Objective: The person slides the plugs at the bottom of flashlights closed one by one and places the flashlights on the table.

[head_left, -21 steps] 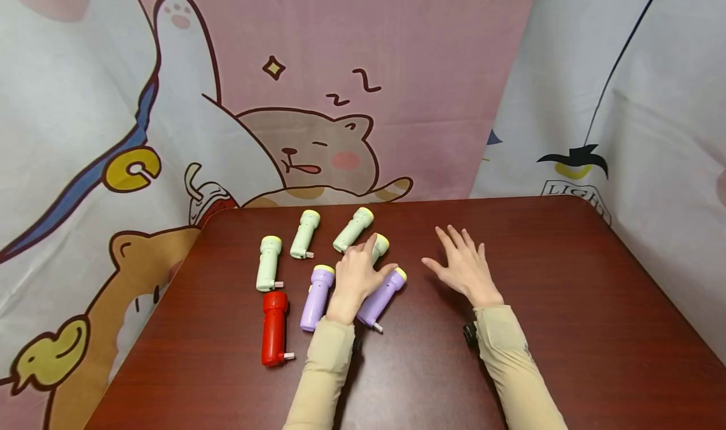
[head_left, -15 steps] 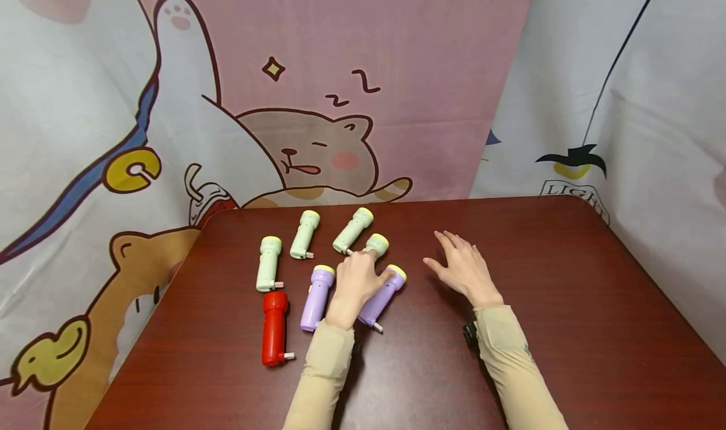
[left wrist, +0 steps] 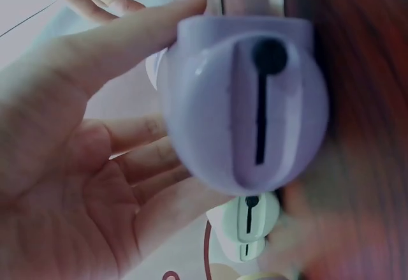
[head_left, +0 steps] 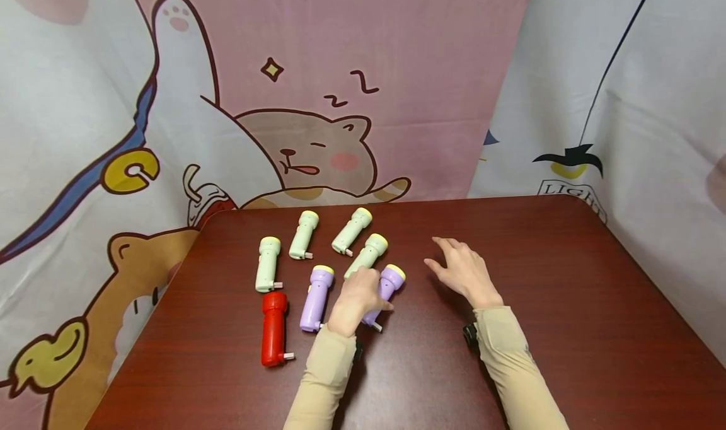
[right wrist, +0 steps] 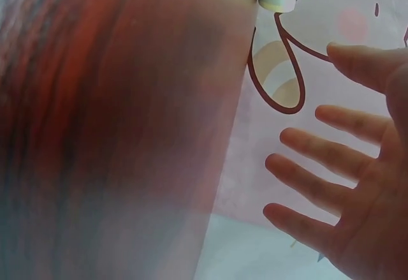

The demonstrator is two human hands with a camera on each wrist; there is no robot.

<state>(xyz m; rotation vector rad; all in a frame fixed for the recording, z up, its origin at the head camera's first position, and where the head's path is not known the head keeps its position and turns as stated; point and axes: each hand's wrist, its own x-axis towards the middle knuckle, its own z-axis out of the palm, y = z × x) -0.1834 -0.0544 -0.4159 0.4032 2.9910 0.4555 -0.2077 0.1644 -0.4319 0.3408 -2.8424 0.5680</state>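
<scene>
My left hand (head_left: 356,296) is over the right-hand purple flashlight (head_left: 389,283), its thumb reaching past one side and its fingers past the other. In the left wrist view, the butt end of this purple flashlight (left wrist: 255,114) fills the middle, with the thumb along its edge, the index finger running behind it and the palm apart from it. Fingertips are partly hidden. My right hand (head_left: 464,272) holds nothing above the table, its fingers (right wrist: 319,178) spread and relaxed. A second purple flashlight (head_left: 317,299) lies left of the left hand, and a pale green flashlight (head_left: 368,253) just beyond it.
More pale green flashlights (head_left: 303,234) lie towards the back of the brown table (head_left: 567,329). A red flashlight (head_left: 274,329) is at the front left. Small metal plugs stick out from several. A printed cartoon cloth (head_left: 442,89) hangs behind the table.
My left hand has drawn back from the nearest pale green flashlight to the right-hand purple one, its fingers bending down. The right hand's fingers have dipped slightly. The flashlights look unmoved.
</scene>
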